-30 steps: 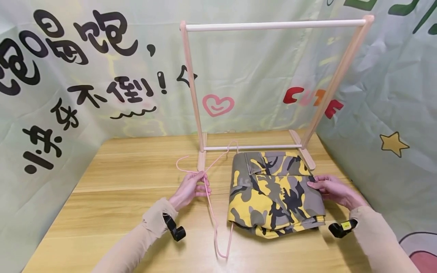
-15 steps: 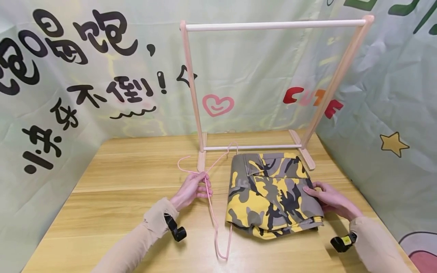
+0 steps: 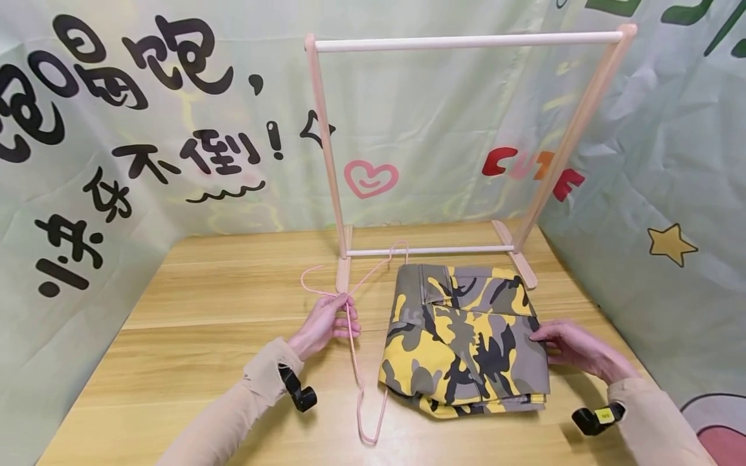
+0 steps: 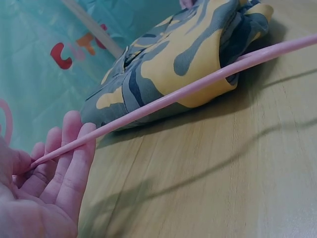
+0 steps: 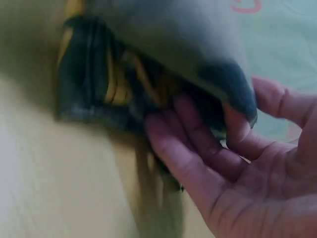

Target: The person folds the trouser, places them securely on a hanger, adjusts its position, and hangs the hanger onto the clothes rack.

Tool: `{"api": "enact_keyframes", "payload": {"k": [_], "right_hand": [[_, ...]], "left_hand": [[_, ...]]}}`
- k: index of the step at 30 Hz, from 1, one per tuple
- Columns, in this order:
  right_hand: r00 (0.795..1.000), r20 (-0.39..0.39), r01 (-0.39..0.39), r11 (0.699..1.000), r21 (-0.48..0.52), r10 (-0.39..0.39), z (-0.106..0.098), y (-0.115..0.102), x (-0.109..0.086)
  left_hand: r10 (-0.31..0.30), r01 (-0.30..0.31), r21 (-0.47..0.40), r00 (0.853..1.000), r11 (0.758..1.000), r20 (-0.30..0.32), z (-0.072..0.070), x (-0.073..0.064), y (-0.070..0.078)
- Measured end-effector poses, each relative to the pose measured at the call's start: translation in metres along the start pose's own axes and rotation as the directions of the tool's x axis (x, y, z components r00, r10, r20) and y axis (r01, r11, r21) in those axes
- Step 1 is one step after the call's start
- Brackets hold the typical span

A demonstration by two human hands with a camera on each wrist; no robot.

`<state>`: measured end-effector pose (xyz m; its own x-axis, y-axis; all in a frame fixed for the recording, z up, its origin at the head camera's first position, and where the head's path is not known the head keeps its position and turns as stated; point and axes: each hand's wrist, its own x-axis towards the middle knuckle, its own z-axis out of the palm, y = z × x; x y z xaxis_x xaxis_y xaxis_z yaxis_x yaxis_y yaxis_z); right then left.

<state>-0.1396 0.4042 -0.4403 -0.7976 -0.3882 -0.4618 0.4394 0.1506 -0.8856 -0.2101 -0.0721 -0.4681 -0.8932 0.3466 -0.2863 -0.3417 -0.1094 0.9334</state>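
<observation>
A pink wire clothes hanger point(image 3: 353, 349) lies tilted on its side in the head view, hook to the left. My left hand point(image 3: 326, 323) pinches it near the hook's base; in the left wrist view its bar runs across that hand's fingers point(image 4: 74, 183). Right of it is a folded garment point(image 3: 466, 349) in yellow, grey and black camouflage, with part of the hanger running in at its left side and hidden there. My right hand point(image 3: 577, 349) holds the garment's right edge, thumb on top. In the right wrist view, several fingers point(image 5: 173, 148) reach under the raised cloth point(image 5: 198, 44).
Behind the garment stands a small clothes rack with pale pink posts point(image 3: 329, 155) and a white top rail point(image 3: 466, 43). Its feet rest on the wooden table point(image 3: 192, 323). A printed curtain point(image 3: 245, 213) hangs round the back and sides.
The garment has come slightly toward me and its right edge has shifted with my right hand. The hanger's near end has swung a little left. My left hand has barely moved.
</observation>
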Motion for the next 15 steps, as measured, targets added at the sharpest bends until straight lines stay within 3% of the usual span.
{"api": "enact_keyframes", "payload": {"k": [4,6,8,11,15], "right_hand": [[0.999,-0.047,-0.01,0.995,-0.097,0.006,0.002,-0.001,0.001],[0.997,-0.077,-0.025,0.979,-0.2,0.009,0.005,-0.004,0.002],[0.994,-0.113,-0.053,0.943,-0.328,0.016,0.009,-0.008,0.005],[0.988,-0.153,-0.103,0.858,-0.503,0.03,0.012,-0.016,0.009],[0.965,-0.263,-0.164,0.786,-0.596,0.003,0.006,-0.034,0.013]], "left_hand": [[-0.001,0.001,0.008,1.0,1.0,0.003,0.001,0.0,0.0],[-0.003,0.003,0.011,1.0,1.0,-0.002,0.001,0.0,0.001],[-0.006,0.006,0.011,1.0,1.0,-0.008,0.001,-0.001,0.002],[-0.004,0.004,0.019,1.0,1.0,0.0,0.002,-0.001,0.004],[0.0,-0.001,0.033,1.0,0.999,0.015,0.004,-0.003,0.005]]}}
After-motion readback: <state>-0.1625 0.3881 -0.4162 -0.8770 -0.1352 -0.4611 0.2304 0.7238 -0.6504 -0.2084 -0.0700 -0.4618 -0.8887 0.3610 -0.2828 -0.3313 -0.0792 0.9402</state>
